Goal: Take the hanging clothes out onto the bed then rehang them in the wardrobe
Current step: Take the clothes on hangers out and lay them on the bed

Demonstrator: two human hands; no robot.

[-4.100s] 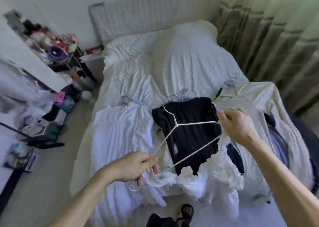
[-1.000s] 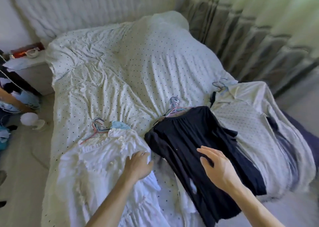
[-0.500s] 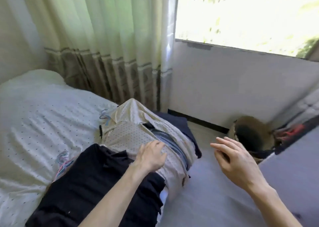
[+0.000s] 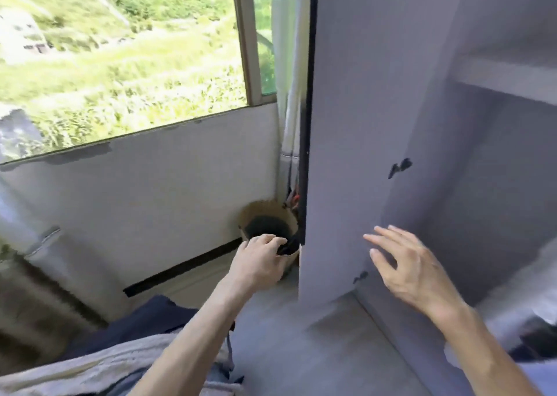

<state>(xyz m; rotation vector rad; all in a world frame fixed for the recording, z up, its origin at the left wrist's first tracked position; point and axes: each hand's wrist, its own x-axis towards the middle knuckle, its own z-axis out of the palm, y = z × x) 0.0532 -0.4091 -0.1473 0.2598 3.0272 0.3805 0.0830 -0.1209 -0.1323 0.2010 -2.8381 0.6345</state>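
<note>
The grey wardrobe (image 4: 361,124) fills the right half of the view, its side panel facing me and a shelf (image 4: 506,79) visible inside at upper right. My right hand (image 4: 413,272) hovers in front of the wardrobe's open side, fingers spread, holding nothing. My left hand (image 4: 259,263) is raised in the middle with loosely curled fingers and is empty. At the bottom left lies the edge of the clothes on the bed: a pale beige garment (image 4: 90,368) over a dark navy one (image 4: 141,320). No hanger is in view.
A round woven basket (image 4: 289,217) stands on the floor in the corner between the wall under the window (image 4: 120,49) and the wardrobe. A curtain (image 4: 286,64) hangs beside the wardrobe edge. Grey floor (image 4: 301,350) lies between bed and wardrobe.
My view has swung right, from the clothes on the bed to the window and then the wardrobe. Both hands left the garments and now float empty in front of the wardrobe.
</note>
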